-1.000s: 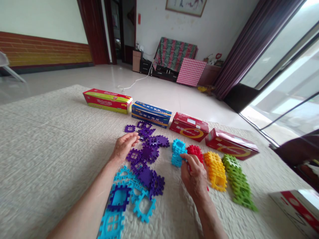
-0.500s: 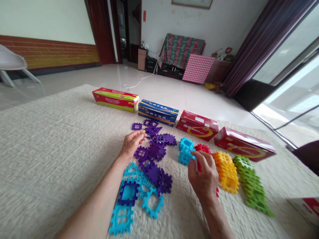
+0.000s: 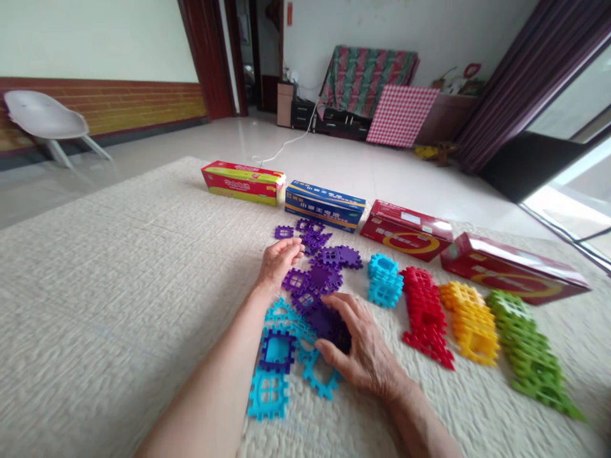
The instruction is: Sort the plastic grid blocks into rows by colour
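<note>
My left hand (image 3: 279,259) rests on the quilted mat (image 3: 105,286) at the left edge of a heap of purple tiles (image 3: 329,259), fingers loosely curled together with the palm hidden. My right hand (image 3: 363,353) lies with fingers spread over a dark purple tile (image 3: 327,320) in the middle of the heap, thumb beside a cyan frame tile (image 3: 315,376). More cyan tiles (image 3: 268,393) lie near my left forearm. To the right stand a cyan stack (image 3: 384,287), a red row (image 3: 424,318), a yellow row (image 3: 470,323) and a green row (image 3: 529,348).
Along the mat's far edge lie a red-and-yellow box (image 3: 243,182), a blue box (image 3: 324,205) and two red boxes (image 3: 405,230) (image 3: 513,268). A white chair (image 3: 48,121) stands at the left wall. Furniture under a cloth and a cable are on the tiled floor behind.
My right hand left the red row and moved left onto the purple tiles, fingers now spread. The left hand has barely moved. The camera has turned, shifting everything rightward.
</note>
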Demonstrator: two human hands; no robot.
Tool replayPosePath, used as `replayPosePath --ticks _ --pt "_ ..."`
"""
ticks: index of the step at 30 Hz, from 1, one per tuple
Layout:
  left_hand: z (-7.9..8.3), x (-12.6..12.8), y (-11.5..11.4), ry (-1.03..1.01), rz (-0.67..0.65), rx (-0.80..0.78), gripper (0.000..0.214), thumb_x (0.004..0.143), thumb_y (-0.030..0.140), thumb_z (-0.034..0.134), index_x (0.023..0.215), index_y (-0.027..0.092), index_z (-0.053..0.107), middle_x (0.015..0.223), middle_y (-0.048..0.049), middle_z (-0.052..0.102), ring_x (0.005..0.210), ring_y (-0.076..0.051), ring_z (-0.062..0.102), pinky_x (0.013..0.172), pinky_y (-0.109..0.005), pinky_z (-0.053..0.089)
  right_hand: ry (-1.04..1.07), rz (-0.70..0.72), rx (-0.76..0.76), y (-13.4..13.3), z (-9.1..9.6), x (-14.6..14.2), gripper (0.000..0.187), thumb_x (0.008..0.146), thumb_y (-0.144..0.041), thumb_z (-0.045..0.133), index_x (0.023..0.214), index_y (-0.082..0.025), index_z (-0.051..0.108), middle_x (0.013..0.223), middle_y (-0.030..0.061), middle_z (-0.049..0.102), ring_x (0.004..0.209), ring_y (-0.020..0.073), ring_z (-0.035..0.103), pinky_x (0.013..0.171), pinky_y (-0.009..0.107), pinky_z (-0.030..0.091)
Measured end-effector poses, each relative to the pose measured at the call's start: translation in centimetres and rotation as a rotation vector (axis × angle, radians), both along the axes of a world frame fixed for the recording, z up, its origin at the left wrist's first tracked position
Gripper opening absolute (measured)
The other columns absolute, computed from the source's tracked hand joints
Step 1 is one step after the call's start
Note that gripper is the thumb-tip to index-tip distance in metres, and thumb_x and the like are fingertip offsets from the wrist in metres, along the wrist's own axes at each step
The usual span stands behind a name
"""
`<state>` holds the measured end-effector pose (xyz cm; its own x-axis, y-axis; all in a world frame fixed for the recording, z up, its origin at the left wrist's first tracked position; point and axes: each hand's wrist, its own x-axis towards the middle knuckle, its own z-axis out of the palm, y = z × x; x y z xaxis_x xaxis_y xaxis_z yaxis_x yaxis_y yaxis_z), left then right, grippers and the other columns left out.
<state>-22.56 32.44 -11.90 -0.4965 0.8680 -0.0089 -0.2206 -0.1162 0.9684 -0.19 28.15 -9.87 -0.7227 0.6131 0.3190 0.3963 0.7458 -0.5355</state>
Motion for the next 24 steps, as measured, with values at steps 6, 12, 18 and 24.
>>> replayPosePath --ticks 6,12,18,24 --pt "0.3 0.1 0.0 0.008 -0.004 -0.002 0.033 0.064 0.035 0.072 0.091 0.016 0.070 0.084 -0.0057 0.073 0.069 -0.012 0.063 0.061 -0.023 0.046 -0.005 -0.023 0.065 -0.1 -0.5 -0.4 0.050 0.081 -0.044 0.063 0.124 -0.021 0.049 0.118 0.0114 0.057 0.108 0.0269 0.054 0.094 0.045 0.044" --pt "0.1 0.0 0.1 0.015 -0.008 0.006 0.032 0.064 0.035 0.071 0.090 0.017 0.069 0.084 -0.0055 0.072 0.068 -0.011 0.063 0.060 -0.022 0.046 0.021 -0.031 0.115 0.1 -0.8 -0.7 0.045 0.080 -0.037 0.063 0.120 -0.020 0.052 0.109 0.0091 0.059 0.099 0.0243 0.056 0.089 0.041 0.046" --pt "0.0 -0.1 0.3 0.024 -0.009 0.014 0.033 0.063 0.034 0.071 0.091 0.016 0.069 0.083 -0.0053 0.072 0.068 -0.011 0.063 0.060 -0.022 0.045 0.068 -0.038 0.144 0.4 -1.1 -0.7 0.041 0.079 -0.033 0.063 0.117 -0.021 0.054 0.104 0.0077 0.063 0.094 0.0226 0.059 0.084 0.039 0.048" --pt "0.1 -0.1 0.2 0.025 -0.012 0.015 0.032 0.063 0.033 0.071 0.089 0.015 0.069 0.083 -0.0057 0.072 0.067 -0.011 0.063 0.060 -0.022 0.046 0.155 -0.083 0.126 0.6 -1.3 -0.8 0.041 0.079 -0.030 0.066 0.117 -0.021 0.054 0.109 0.0081 0.065 0.097 0.0224 0.062 0.085 0.037 0.050"
